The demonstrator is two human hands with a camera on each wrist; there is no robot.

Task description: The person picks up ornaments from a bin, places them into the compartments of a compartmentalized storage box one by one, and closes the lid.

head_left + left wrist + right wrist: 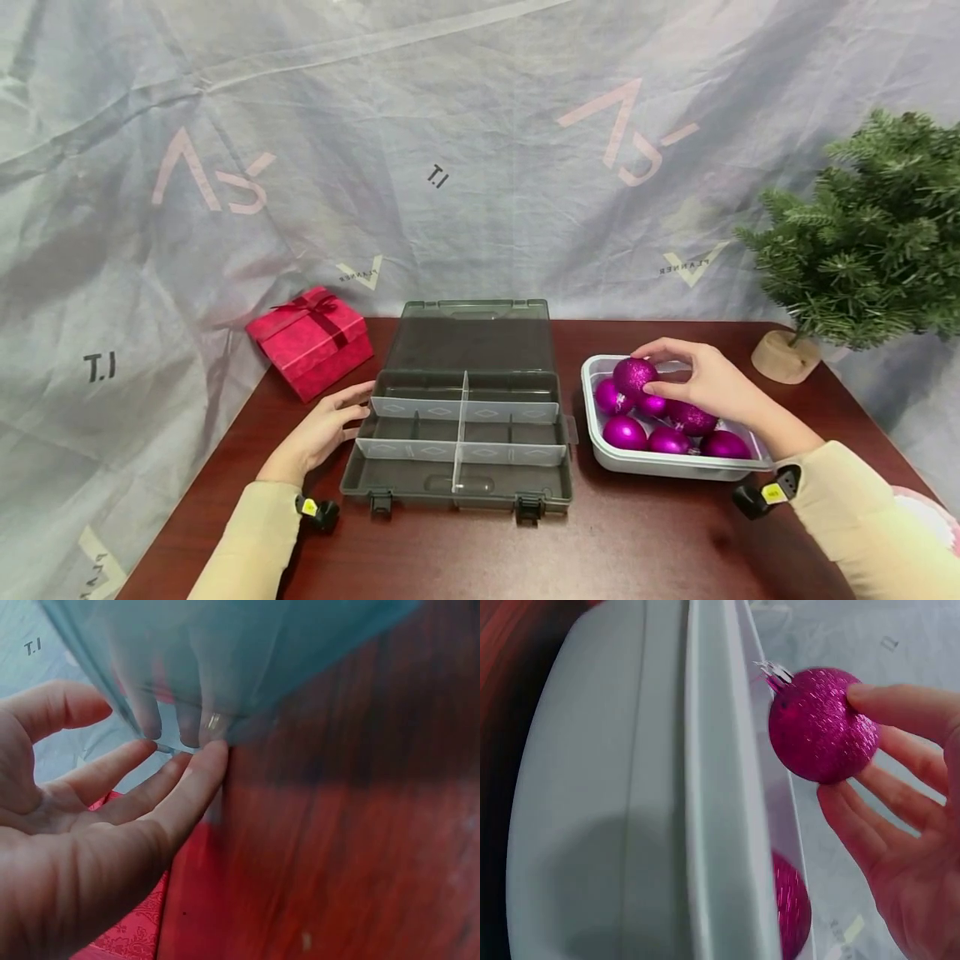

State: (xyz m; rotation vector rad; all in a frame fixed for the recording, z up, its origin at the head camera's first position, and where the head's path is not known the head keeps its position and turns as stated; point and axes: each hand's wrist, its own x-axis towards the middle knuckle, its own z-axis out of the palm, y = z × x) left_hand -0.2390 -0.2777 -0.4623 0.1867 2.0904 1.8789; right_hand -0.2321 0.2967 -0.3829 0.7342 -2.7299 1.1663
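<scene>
Head view — right grip [701, 382] pinches glittery bauble [634, 377] (left grip [321, 430], relaxed, beside organizer [397, 477]).

Wrinkled pale grey cloth backdrop [495, 242], faint pinkish printed letters [623, 122], glossy reddish-brown wood-grained tabletop [637, 533]

Red box [315, 346], tree [870, 237], perhaps plate [930, 510]

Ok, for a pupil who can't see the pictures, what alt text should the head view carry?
A person's right hand holds a glittery purple ball at a white tub of more purple balls, while the left hand is beside an open, divided case. A red gift box sits back left, a small green tree back right.
</scene>
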